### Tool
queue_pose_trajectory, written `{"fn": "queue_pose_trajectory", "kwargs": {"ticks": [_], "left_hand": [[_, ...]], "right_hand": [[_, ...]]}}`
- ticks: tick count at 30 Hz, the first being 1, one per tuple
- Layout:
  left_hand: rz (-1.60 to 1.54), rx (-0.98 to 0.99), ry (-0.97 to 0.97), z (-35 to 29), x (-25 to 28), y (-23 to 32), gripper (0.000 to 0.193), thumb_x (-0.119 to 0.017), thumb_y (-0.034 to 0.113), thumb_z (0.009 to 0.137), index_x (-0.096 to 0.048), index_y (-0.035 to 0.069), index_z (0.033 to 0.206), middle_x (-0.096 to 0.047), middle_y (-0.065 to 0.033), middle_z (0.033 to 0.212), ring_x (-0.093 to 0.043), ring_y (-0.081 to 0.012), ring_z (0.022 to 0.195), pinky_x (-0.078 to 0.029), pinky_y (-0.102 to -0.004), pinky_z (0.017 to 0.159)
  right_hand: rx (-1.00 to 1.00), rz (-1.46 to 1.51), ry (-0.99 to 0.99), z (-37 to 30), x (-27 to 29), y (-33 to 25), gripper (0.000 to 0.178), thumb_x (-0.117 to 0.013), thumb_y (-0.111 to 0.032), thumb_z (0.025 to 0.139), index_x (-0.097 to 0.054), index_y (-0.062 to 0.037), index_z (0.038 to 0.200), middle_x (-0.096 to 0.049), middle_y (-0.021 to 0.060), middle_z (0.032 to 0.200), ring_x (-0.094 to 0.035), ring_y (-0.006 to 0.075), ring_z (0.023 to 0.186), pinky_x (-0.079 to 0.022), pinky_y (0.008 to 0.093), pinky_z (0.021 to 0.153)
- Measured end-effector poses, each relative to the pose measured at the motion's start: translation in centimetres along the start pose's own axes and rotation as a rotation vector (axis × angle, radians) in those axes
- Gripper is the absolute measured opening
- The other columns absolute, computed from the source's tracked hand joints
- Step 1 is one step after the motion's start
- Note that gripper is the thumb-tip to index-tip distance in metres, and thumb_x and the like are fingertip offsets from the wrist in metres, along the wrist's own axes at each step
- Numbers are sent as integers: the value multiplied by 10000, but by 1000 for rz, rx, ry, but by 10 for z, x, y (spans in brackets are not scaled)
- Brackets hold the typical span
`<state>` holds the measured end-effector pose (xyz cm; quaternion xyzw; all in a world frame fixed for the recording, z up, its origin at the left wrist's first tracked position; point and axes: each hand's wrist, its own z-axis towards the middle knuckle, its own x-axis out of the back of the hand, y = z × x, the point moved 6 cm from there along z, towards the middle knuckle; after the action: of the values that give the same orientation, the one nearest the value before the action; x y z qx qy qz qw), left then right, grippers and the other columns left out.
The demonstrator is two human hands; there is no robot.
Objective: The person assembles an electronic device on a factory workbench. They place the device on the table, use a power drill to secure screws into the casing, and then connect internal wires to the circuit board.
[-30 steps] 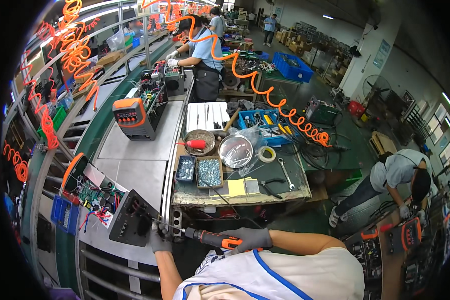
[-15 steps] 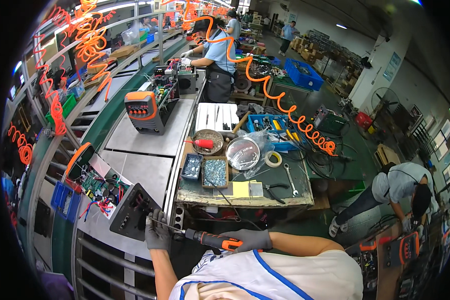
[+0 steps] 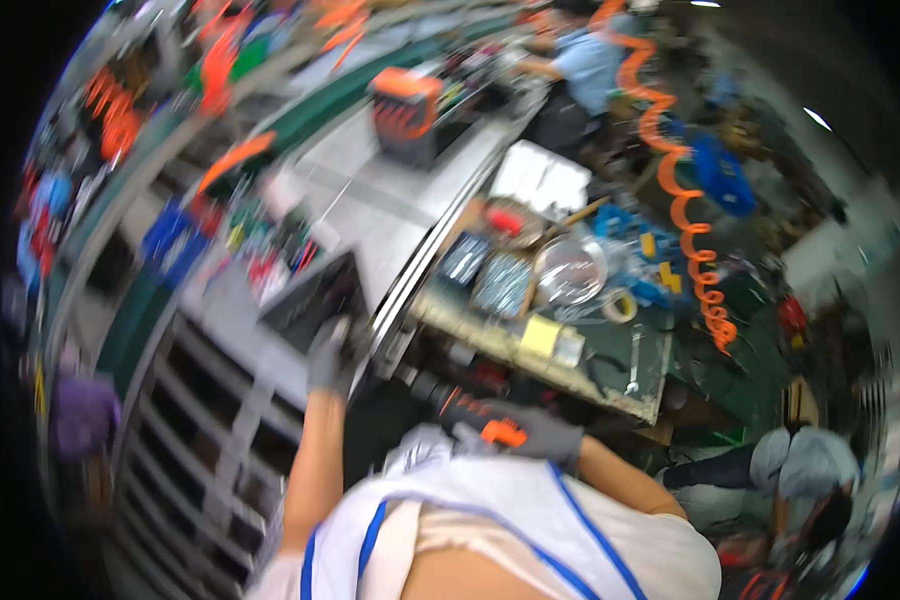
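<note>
In my gloved right hand (image 3: 550, 437) is a black and orange power screwdriver (image 3: 492, 424), held in front of my body and pointing left. My gloved left hand (image 3: 330, 358) is by the lower edge of a black panel (image 3: 325, 295); motion smears its fingers, so I cannot tell their pose or whether they touch it. The panel is one end of an opened machine with an exposed circuit board and coloured wires (image 3: 267, 255). At the machine's far end stands an orange-edged panel (image 3: 235, 160).
A blue bin (image 3: 173, 240) hangs left of the machine. On the bench to the right are a box of screws (image 3: 503, 284), a tape roll (image 3: 620, 306), a wrench (image 3: 636, 360) and pliers (image 3: 602, 372). An orange coiled hose (image 3: 682, 205) hangs beyond. Co-workers are ahead and at right.
The whole view has swung and blurred, with the bench now further right and tilted. The screwdriver has come away from my left hand, which stays near the black panel.
</note>
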<state>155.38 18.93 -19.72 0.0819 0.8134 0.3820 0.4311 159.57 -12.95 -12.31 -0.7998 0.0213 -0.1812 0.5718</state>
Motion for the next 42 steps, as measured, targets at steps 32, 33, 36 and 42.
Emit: {"fn": "queue_pose_trajectory", "kwargs": {"ticks": [32, 33, 36, 42], "left_hand": [[-164, 93, -220, -4, -43, -10, 171, -516, 141, 922, -529, 7, 1028, -615, -159, 1020, -624, -258, 914, -528, -392, 858], [-290, 121, -301, 0, -42, -17, 164, -519, 142, 920, -527, 13, 1021, -610, -156, 1023, -621, -256, 907, -527, -394, 861], [-530, 167, -393, 10, -35, -31, 181, -519, 158, 920, -524, 22, 1039, -600, -151, 1037, -610, -254, 898, -519, -407, 881], [-428, 95, -302, 6, -38, -25, 275, -486, 226, 943, -514, 45, 1149, -612, -144, 1045, -604, -264, 973, -497, -431, 909]], "right_hand": [[-294, 387, -43, -10, 12, 9, 885, -737, -175, 594, -359, -49, 1385, -565, 58, 1005, -529, 130, 836, -436, 264, 776], [-318, 570, -81, -12, 7, 16, 896, -733, -170, 586, -355, -44, 1388, -567, 55, 1019, -535, 133, 852, -438, 267, 787], [-339, 594, -72, -11, 2, 21, 928, -721, -159, 567, -336, -33, 1402, -567, 48, 1050, -542, 139, 900, -441, 275, 812], [-266, 484, -30, -3, 9, 1, 879, -730, -118, 619, -332, -22, 1397, -576, 57, 1051, -551, 131, 864, -450, 272, 802]]}}
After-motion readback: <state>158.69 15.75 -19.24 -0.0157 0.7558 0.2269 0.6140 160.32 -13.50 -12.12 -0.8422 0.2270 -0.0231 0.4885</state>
